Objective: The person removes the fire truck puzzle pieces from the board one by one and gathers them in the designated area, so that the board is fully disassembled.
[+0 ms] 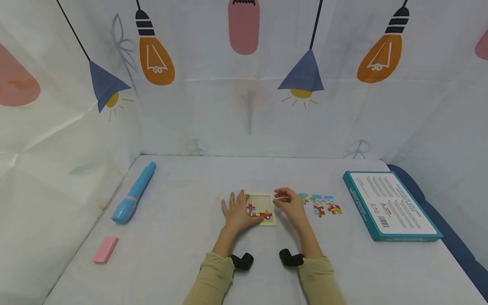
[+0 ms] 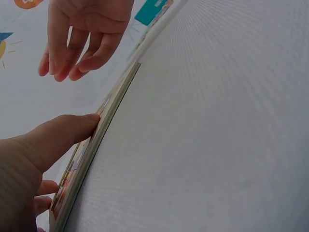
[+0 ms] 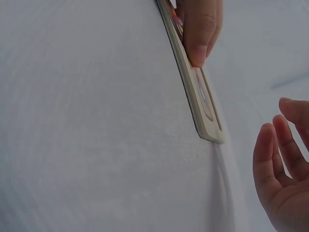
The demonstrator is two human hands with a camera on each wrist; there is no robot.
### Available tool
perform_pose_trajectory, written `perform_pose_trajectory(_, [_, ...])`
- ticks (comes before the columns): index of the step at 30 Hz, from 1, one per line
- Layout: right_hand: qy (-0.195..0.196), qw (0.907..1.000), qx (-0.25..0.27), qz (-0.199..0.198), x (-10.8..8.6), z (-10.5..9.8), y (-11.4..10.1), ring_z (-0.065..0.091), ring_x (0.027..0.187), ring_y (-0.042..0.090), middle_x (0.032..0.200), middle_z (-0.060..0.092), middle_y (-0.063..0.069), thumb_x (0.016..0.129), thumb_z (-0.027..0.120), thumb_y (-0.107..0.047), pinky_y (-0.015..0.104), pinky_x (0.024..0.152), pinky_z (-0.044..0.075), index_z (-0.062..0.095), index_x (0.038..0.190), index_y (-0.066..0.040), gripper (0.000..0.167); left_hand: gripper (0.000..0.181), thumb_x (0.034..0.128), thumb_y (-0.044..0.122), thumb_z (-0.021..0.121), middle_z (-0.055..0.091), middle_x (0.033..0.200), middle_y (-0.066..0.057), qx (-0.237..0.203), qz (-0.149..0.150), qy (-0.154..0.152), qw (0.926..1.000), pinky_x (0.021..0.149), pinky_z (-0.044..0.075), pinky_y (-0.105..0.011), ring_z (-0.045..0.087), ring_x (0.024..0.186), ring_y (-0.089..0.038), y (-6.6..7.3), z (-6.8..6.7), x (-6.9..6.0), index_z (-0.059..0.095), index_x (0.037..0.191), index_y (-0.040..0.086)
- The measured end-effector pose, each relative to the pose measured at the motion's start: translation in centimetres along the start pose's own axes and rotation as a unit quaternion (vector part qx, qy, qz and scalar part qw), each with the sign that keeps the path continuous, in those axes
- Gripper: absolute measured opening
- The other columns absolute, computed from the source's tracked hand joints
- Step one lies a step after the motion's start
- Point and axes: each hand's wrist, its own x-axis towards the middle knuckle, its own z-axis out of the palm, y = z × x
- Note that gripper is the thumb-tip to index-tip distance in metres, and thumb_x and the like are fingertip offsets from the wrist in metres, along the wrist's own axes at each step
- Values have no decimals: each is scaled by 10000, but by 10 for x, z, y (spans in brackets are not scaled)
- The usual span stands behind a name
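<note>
The left hand [image 1: 238,214] lies at the left side of a small puzzle tray [image 1: 261,201], its fingers spread and nearly straight, its thumb resting on the pieces or rim near the tray's lower edge; the hand is not closed around anything. The right hand [image 1: 290,205] hangs in the air just beside the tray's right edge, fingers loosely bent and apart, with nothing visible in its grasp. The tray lies flat on the white tabletop [image 1: 171,254], in front of the person; red, yellow and white pieces [image 1: 265,215] occupy its lower part, while its upper part shows bare board. Loose puzzle pieces [image 1: 319,211] lie to the right of the tray, beyond the right hand, which partly covers the group; red, yellow, blue and green areas can be made out, but their pictures are too small to read. A teal box [image 1: 394,206] with a printed white panel rests farther right. At the left of the table are a blue microphone-shaped object [image 1: 134,192] and, nearer the person, a pink block [image 1: 105,250]. Behind stands a white curtain [image 1: 213,114] printed with lamps and bulbs.
</note>
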Motion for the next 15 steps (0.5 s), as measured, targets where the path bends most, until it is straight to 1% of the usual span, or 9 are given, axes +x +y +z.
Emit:
perform_pose_trajectory(4, [-51,10000,-9,-55,0,5,-1,578,937,242,1042,611,170,822,647,-10,257,761,485,595,1125,-23,308,913,648,570,741,283,1495,-76,97,39,9,9999,1045,1,-622,116,1391,-354,0,0,0,412,1368,115])
perform_pose_trajectory(9, [-133,9996,-105,-203,-1,12,-2,575,955,262,1037,616,170,827,647,-20,324,824,469,599,1119,-19,296,918,649,589,729,296,1490,-73,204,84,65,9997,1040,24,-631,138,1386,-356,0,-1,-1,413,1372,120])
perform_pose_trajectory(12, [-210,9993,-173,-237,0,16,-2,576,946,266,1025,621,172,828,648,-15,354,838,467,606,1104,-20,279,916,651,603,719,304,1485,-72,274,113,94,9995,1037,40,-634,152,1382,-356,1,-2,-1,416,1371,122])
perform_pose_trajectory(15, [-305,9987,-246,-316,1,20,-2,585,922,257,1007,628,169,825,651,-8,356,830,477,612,1089,-11,267,915,652,613,712,309,1481,-77,308,142,117,9994,1034,52,-636,164,1378,-356,0,-2,-1,420,1366,122])
